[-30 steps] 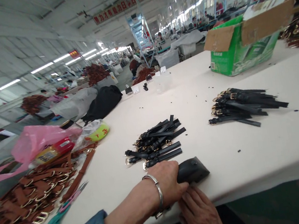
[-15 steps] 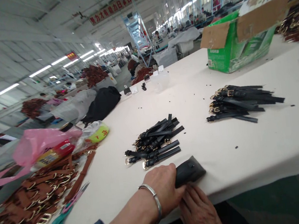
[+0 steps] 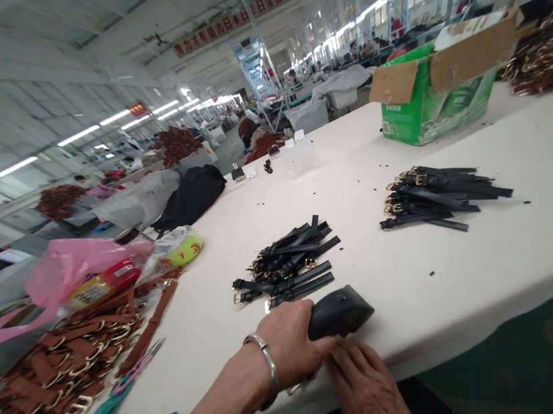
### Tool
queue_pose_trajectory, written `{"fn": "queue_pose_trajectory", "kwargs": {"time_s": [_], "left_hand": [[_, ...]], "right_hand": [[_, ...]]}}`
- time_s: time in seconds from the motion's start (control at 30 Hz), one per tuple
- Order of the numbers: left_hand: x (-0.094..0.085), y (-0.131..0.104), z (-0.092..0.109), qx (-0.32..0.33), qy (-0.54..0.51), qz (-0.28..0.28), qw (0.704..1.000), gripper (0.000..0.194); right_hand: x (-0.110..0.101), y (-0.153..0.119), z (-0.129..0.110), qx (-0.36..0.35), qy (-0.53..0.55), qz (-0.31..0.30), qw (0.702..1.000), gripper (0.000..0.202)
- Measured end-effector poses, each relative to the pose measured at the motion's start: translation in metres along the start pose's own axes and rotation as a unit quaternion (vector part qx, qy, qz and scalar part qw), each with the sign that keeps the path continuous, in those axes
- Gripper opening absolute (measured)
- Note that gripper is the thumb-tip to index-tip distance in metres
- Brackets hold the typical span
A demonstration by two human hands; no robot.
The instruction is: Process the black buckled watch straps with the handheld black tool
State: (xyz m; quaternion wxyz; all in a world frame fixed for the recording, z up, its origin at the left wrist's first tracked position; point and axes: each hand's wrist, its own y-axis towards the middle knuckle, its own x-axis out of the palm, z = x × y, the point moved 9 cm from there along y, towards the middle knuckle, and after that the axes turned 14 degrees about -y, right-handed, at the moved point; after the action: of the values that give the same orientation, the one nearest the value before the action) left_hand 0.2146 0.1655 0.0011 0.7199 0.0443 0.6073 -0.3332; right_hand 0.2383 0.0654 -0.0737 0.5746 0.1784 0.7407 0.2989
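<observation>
My left hand (image 3: 289, 340), with a bangle at its wrist, is closed around a smooth black leather-like piece (image 3: 342, 311) with a wide, flared end. Below the left palm, a bit of metal (image 3: 295, 389) shows at the table edge; what it belongs to is hidden. My right hand (image 3: 366, 384) presses against the left thumb, its fingers bent and together; anything in them is out of sight. Just beyond lies a pile of short black buckle straps (image 3: 288, 259). A second pile of black buckle straps (image 3: 441, 193) lies farther right.
Brown straps with metal rings (image 3: 59, 368) heap at the left, beside scissors (image 3: 138, 368) with a teal ribbon and a pink plastic bag (image 3: 76, 262). An open green carton (image 3: 437, 96) stands at the back right of the white table (image 3: 490, 268). Small black scraps dot the surface.
Both hands stay close together at the table edge. The black piece has shifted slightly left and tilted, and a bit of metal now shows under my left hand.
</observation>
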Motion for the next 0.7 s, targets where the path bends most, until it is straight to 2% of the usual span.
{"fn": "queue_pose_trajectory", "kwargs": {"time_s": [0.13, 0.3, 0.5, 0.6, 0.7], "left_hand": [[0.015, 0.009, 0.009, 0.011, 0.008, -0.005, 1.000, 0.033], [0.014, 0.029, 0.006, 0.001, -0.010, 0.018, 1.000, 0.034], [0.009, 0.013, -0.013, -0.020, -0.054, 0.007, 0.998, 0.038], [0.012, 0.005, -0.013, -0.009, -0.045, -0.003, 0.999, 0.031], [0.014, 0.008, -0.010, -0.011, -0.037, 0.004, 0.999, 0.032]], "right_hand": [[0.004, -0.003, -0.001, 0.001, -0.010, -0.005, 1.000, 0.037], [0.001, -0.001, 0.000, -0.010, -0.013, -0.011, 1.000, 0.045], [-0.003, 0.005, 0.003, 0.000, 0.011, -0.030, 0.999, 0.045], [-0.002, 0.007, 0.001, 0.001, 0.017, -0.047, 0.999, 0.042], [-0.002, 0.008, 0.001, 0.005, 0.026, -0.056, 0.998, 0.042]]}}
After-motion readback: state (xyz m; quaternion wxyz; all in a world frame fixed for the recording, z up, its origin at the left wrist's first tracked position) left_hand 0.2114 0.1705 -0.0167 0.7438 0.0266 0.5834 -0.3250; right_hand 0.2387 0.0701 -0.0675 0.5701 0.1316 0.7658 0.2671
